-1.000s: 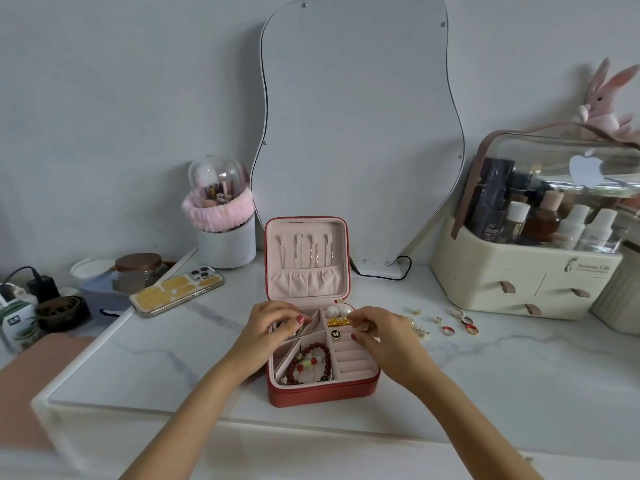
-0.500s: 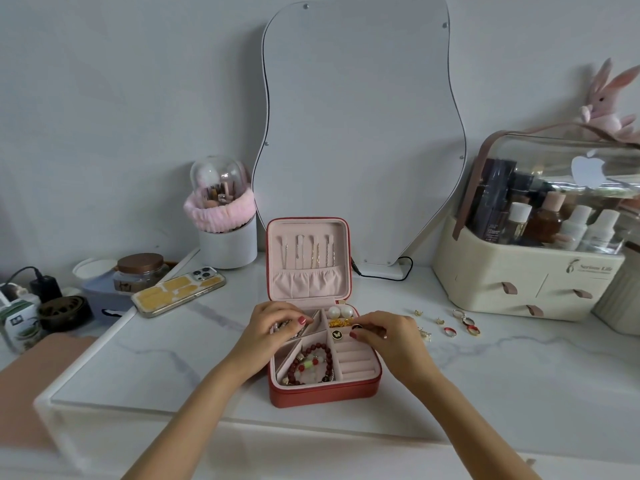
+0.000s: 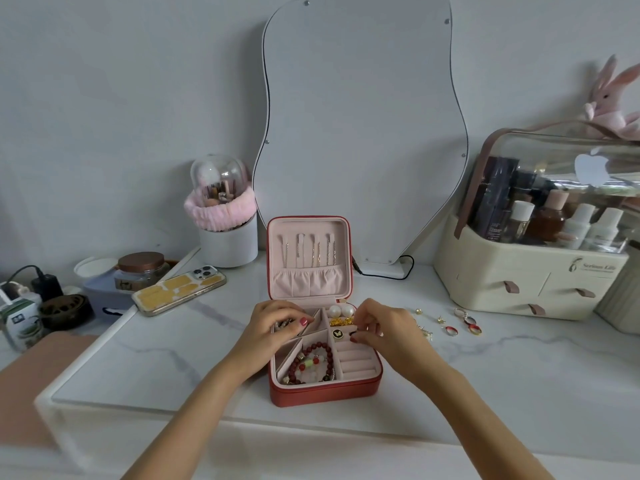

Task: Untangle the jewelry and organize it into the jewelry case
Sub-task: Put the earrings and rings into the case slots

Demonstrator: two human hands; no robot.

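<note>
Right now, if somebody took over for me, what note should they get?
Left hand: grips tangled metal jewelry over the jewelry case's left compartment.
Right hand: pinches a small dark piece above the ring rolls; what it is I cannot tell.
Done: red bead bracelet, pearl earrings, gold piece and butterfly charm are in compartments.
Left: loose earrings on the marble top, right of the case.

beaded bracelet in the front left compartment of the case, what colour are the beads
Mostly dark red on the beaded bracelet, seen in the head view.
</note>
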